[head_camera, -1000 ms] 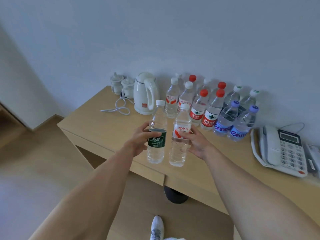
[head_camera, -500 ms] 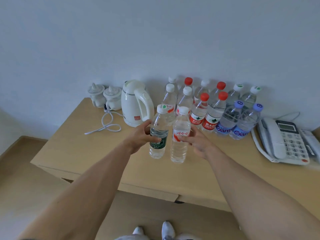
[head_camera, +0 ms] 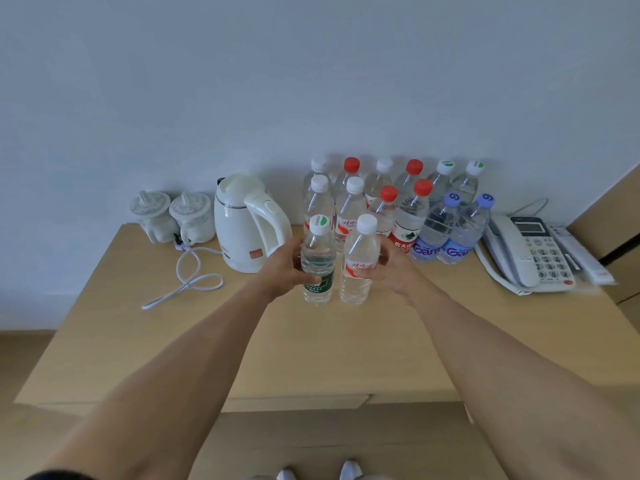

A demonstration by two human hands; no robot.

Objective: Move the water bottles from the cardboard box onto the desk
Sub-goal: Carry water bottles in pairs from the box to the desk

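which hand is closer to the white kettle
Left. The left hand, gripping the green-label bottle, sits just in front of the kettle, near its handle. The right hand, holding the red-label bottle, lies farther right, beyond both bottles.

- Setting: likely hotel or guest room.
- Light wooden desk [head_camera: 311, 341] against plain pale wall [head_camera: 311, 81].
- Far left: white electric kettle [head_camera: 247, 223], two lidded white ceramic cups [head_camera: 171, 214].
- Far right: white corded desk telephone [head_camera: 530, 252].
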